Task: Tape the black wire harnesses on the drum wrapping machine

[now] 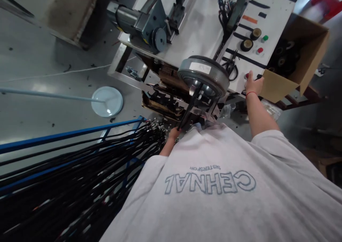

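My left hand (174,132) is closed around a black cable bundle (190,108), low in front of my shirt. The bundle runs up through the round metal ring-shaped machine head (204,73), which carries a white label, and on to the worktable, where its loose wire ends (226,9) fan out. At the table's right front corner, my right hand (253,85) has its fingers apart, one of them at a red button (247,76). A dark patch shows beside those fingers; what it is I cannot make out.
Black tape rolls (247,45), scissors (232,64), a green button (265,38) and another red button (260,51) are on the white table (192,35). A cardboard box (315,60) stands right. Many black cables (80,171) hang on a blue rack (72,131) at left. A motor (128,17) sits behind.
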`<state>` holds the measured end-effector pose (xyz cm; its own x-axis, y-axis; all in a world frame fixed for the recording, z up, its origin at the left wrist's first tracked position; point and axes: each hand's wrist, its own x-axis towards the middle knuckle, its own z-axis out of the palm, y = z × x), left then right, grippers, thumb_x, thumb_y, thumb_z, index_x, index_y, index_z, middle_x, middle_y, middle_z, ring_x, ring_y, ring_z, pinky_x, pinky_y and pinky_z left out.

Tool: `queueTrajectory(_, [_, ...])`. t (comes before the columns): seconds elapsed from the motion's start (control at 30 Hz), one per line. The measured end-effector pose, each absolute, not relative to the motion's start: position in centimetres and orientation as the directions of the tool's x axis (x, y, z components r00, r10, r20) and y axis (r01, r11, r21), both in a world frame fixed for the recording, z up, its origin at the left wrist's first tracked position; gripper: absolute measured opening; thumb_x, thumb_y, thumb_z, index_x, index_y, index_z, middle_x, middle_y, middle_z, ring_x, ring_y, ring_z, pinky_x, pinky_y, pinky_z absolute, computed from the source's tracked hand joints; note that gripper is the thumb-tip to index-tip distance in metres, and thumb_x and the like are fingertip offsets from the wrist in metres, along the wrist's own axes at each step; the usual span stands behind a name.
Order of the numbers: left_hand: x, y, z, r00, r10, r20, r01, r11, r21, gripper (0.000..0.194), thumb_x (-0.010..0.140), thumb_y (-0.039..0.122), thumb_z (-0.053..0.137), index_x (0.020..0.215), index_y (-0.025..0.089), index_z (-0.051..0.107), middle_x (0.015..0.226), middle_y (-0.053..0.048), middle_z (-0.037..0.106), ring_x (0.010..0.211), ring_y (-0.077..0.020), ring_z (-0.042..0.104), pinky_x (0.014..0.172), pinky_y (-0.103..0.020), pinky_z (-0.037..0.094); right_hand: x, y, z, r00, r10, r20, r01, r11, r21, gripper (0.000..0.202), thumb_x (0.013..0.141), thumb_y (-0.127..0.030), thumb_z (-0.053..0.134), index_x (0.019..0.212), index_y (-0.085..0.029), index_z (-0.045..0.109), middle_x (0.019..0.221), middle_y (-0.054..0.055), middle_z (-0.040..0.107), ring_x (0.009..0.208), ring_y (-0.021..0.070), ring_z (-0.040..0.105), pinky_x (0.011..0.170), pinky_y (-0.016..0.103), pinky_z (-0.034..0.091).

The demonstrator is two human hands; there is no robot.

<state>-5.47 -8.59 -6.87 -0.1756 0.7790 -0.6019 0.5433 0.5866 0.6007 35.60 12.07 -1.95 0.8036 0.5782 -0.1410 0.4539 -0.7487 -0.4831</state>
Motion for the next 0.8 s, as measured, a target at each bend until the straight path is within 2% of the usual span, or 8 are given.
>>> queueTrajectory(0.17, [-14.4, -8.6, 0.2, -0.515, 0.709, -0.483, 0.552, 0.705, 0.446, 0.009, 0.079, 0.015, 0.057, 0.072, 0.020, 0.060, 0.071, -0.005, 0.067, 0.090, -0.0260, 0.065, 0.093, -0.041, 0.046, 35.2, 12.2, -1.0, 0.802, 0.576, -0.156, 0.460, -0.764, -0.453, 0.069, 0.094, -0.066, 0.046, 0.135, -0.011, 0.044, 0.132, 0.025, 0.056, 0.125, 0.0346, 0.055, 0.106, 0.052, 0.039])
queueTrajectory(0.27, [-19.7, -9.6, 7.2, -0.680, 0.731, 0.046, 0.687, 0.615, 0.387, 0.020, 0.092, 0.031, 0.048, 0.092, 0.023, 0.066, 0.101, 0.001, 0.074, 0.104, -0.0243, 0.065, 0.100, -0.040, 0.045, 35.1, 12.2, -0.6, 0.815, 0.563, -0.134, 0.451, -0.763, -0.464, 0.067, 0.094, -0.063, 0.050, 0.133, -0.008, 0.046, 0.132, 0.024, 0.058, 0.125, 0.0333, 0.055, 0.106, 0.045, 0.038])
queueTrajectory(0.3, [-20.8, -10.2, 9.4, -0.666, 0.744, 0.061, 0.715, 0.613, 0.335, 0.023, 0.093, 0.036, 0.047, 0.094, 0.025, 0.067, 0.102, 0.005, 0.074, 0.105, -0.0244, 0.065, 0.100, -0.040, 0.045, 35.1, 12.2, -0.6, 0.818, 0.561, -0.130, 0.447, -0.760, -0.472, 0.067, 0.094, -0.063, 0.051, 0.133, -0.008, 0.047, 0.132, 0.024, 0.058, 0.125, 0.0330, 0.055, 0.106, 0.044, 0.038])
queueTrajectory(0.4, [-21.2, -11.7, 13.3, -0.440, 0.770, -0.462, 0.789, 0.577, 0.209, 0.022, 0.079, 0.047, 0.064, 0.087, 0.028, 0.070, 0.091, 0.007, 0.075, 0.098, -0.0256, 0.067, 0.092, -0.036, 0.049, 35.2, 12.2, -0.6, 0.813, 0.565, -0.138, 0.437, -0.750, -0.496, 0.066, 0.092, -0.061, 0.055, 0.132, -0.009, 0.047, 0.133, 0.024, 0.059, 0.126, 0.0304, 0.056, 0.107, 0.042, 0.039])
queueTrajectory(0.43, [-20.4, -11.9, 13.5, -0.297, 0.707, -0.641, 0.805, 0.547, 0.230, 0.027, 0.072, 0.049, 0.070, 0.087, 0.027, 0.071, 0.092, 0.005, 0.076, 0.096, -0.0257, 0.068, 0.089, -0.034, 0.050, 35.3, 12.2, -0.7, 0.811, 0.568, -0.139, 0.437, -0.746, -0.502, 0.064, 0.092, -0.059, 0.056, 0.132, -0.010, 0.047, 0.133, 0.024, 0.059, 0.126, 0.0292, 0.056, 0.107, 0.041, 0.039])
queueTrajectory(0.5, [-17.8, -11.8, 12.6, -0.005, 0.577, -0.817, 0.784, 0.509, 0.355, 0.042, 0.066, 0.056, 0.072, 0.091, 0.023, 0.072, 0.097, -0.001, 0.076, 0.092, -0.0254, 0.068, 0.084, -0.031, 0.051, 35.4, 12.2, -0.8, 0.808, 0.573, -0.137, 0.442, -0.743, -0.502, 0.061, 0.092, -0.058, 0.058, 0.131, -0.011, 0.049, 0.132, 0.023, 0.060, 0.125, 0.0275, 0.057, 0.106, 0.039, 0.040])
queueTrajectory(0.63, [-11.1, -10.4, 7.2, 0.322, 0.552, -0.770, 0.585, 0.523, 0.620, 0.051, 0.075, 0.064, 0.061, 0.097, 0.018, 0.068, 0.077, -0.003, 0.070, 0.072, -0.0211, 0.063, 0.069, -0.030, 0.048, 35.1, 12.2, -1.0, 0.818, 0.564, -0.113, 0.452, -0.751, -0.481, 0.068, 0.093, -0.065, 0.051, 0.131, -0.008, 0.050, 0.131, 0.027, 0.059, 0.124, 0.0309, 0.058, 0.104, 0.042, 0.042])
queueTrajectory(0.8, [-5.6, -9.8, 1.6, 0.219, 0.775, -0.593, 0.421, 0.473, 0.774, 0.040, 0.083, 0.056, 0.056, 0.081, 0.017, 0.061, 0.066, 0.000, 0.058, 0.067, -0.0161, 0.053, 0.064, -0.027, 0.043, 35.1, 12.2, -0.9, 0.806, 0.576, -0.136, 0.447, -0.742, -0.500, 0.068, 0.092, -0.062, 0.056, 0.133, -0.008, 0.049, 0.132, 0.025, 0.059, 0.125, 0.0330, 0.056, 0.105, 0.046, 0.040])
